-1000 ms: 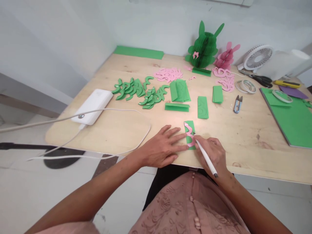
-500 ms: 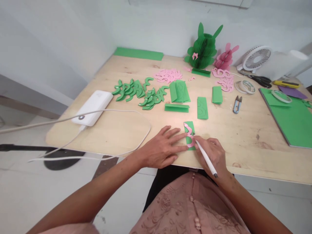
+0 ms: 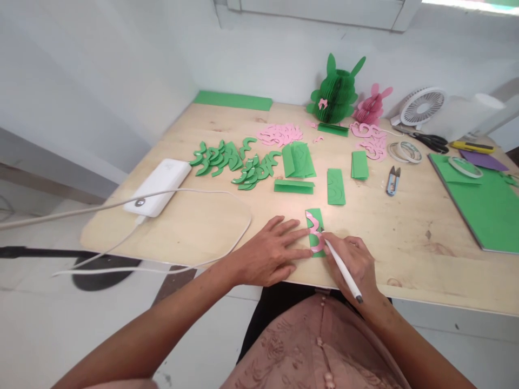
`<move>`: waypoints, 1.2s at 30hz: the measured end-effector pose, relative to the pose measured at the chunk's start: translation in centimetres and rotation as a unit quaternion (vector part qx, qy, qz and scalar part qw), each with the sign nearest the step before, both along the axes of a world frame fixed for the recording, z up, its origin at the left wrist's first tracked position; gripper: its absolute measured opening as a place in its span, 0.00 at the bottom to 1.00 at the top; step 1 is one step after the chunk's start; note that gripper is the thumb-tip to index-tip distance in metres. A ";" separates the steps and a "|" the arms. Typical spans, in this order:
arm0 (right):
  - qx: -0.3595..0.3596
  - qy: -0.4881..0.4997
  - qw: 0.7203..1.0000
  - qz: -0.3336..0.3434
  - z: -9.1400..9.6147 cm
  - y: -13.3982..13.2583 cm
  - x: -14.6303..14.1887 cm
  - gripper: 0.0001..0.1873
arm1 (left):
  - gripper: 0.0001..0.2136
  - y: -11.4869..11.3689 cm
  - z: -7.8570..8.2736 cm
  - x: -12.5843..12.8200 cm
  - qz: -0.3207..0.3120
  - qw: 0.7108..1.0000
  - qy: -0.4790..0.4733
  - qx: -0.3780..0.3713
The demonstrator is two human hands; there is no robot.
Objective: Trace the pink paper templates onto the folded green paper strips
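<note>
A pink curved paper cutout (image 3: 315, 242) lies on a small green paper strip (image 3: 317, 213) near the table's front edge. My left hand (image 3: 270, 251) is spread flat, its fingertips pressing the cutout's left side. In my right hand (image 3: 354, 263) is a white pen (image 3: 343, 267), its tip at the right edge of the cutout. Just beyond lies a green paper piece (image 3: 335, 187) with curved lines drawn on it. Farther left are folded green papers (image 3: 299, 160) and a narrow folded green strip (image 3: 294, 187).
Green cutouts (image 3: 219, 156) and pink cutouts (image 3: 279, 134) lie in piles. A power bank (image 3: 158, 186) with a white cable sits left. Thread snips (image 3: 393, 181), tape rolls (image 3: 405, 152), scissors (image 3: 430, 141), a small fan (image 3: 424, 106) and a green paper rabbit (image 3: 336, 94) stand or lie toward the right.
The camera has tilted up slightly, so everything sits lower in view. Both hands keep nearly the same place on the paper, with the pen still at the cutout's right edge.
</note>
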State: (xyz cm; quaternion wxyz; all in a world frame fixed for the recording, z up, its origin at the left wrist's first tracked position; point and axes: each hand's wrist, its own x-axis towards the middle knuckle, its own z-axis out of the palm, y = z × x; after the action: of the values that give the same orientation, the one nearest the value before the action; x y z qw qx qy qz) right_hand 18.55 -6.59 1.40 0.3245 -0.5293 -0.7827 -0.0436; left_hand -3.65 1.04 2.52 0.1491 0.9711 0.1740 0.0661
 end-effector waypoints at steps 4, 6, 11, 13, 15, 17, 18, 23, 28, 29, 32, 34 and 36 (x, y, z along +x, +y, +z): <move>-0.006 0.021 1.000 -0.008 0.1 0.1 0.0 0.12 | 0.20 0.0 0.0 0.0 0.004 1.000 -0.013 0.004; -0.009 0.025 1.000 -0.010 0.2 0.1 0.0 0.11 | 0.20 -0.1 -0.1 0.0 0.004 1.000 -0.015 0.004; -0.003 0.022 1.000 -0.003 0.3 0.1 -0.2 0.10 | 0.20 -0.1 -0.1 0.0 0.006 1.000 -0.015 0.011; -0.001 0.016 1.000 -0.006 0.3 0.1 -0.2 0.11 | 0.20 -0.1 -0.1 0.0 0.007 1.000 -0.019 0.019; -0.005 0.009 1.000 -0.006 0.3 0.0 -0.2 0.11 | 0.20 -0.2 -0.1 0.0 0.009 0.999 -0.024 0.027; -0.008 0.006 1.000 -0.003 0.3 0.0 -0.2 0.12 | 0.21 -0.2 -0.1 0.0 0.010 0.999 -0.027 0.032; -0.008 0.005 1.000 -0.002 0.3 0.1 -0.2 0.12 | 0.20 -0.2 -0.1 0.0 0.010 0.999 -0.028 0.033; -0.011 0.014 1.000 -0.001 0.5 0.1 -0.2 0.11 | 0.21 -0.2 -0.2 0.0 0.007 0.999 -0.023 0.025; -0.013 0.021 1.000 0.000 0.5 0.0 -0.3 0.10 | 0.21 -0.2 -0.2 -0.1 0.008 1.000 -0.016 0.010; -0.012 0.021 1.000 0.000 0.5 0.0 -0.3 0.10 | 0.20 -0.2 -0.2 -0.1 0.008 1.000 -0.017 0.008; -0.012 0.019 1.000 -0.002 0.5 0.0 -0.3 0.11 | 0.21 -0.2 -0.2 -0.1 0.008 1.000 -0.017 0.003; -0.018 0.019 1.000 -0.002 0.5 0.0 -0.3 0.11 | 0.21 -0.1 -0.1 -0.1 0.009 1.000 -0.014 0.000; -0.019 0.020 1.000 -0.004 0.5 0.0 -0.3 0.11 | 0.21 -0.2 -0.1 -0.1 0.009 1.000 -0.013 -0.001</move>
State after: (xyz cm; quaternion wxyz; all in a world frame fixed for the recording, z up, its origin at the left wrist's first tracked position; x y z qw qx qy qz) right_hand 18.26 -6.56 1.88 0.3295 -0.5396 -0.7745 -0.0193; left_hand -3.72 0.88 2.43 0.1519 0.9684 0.1809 0.0799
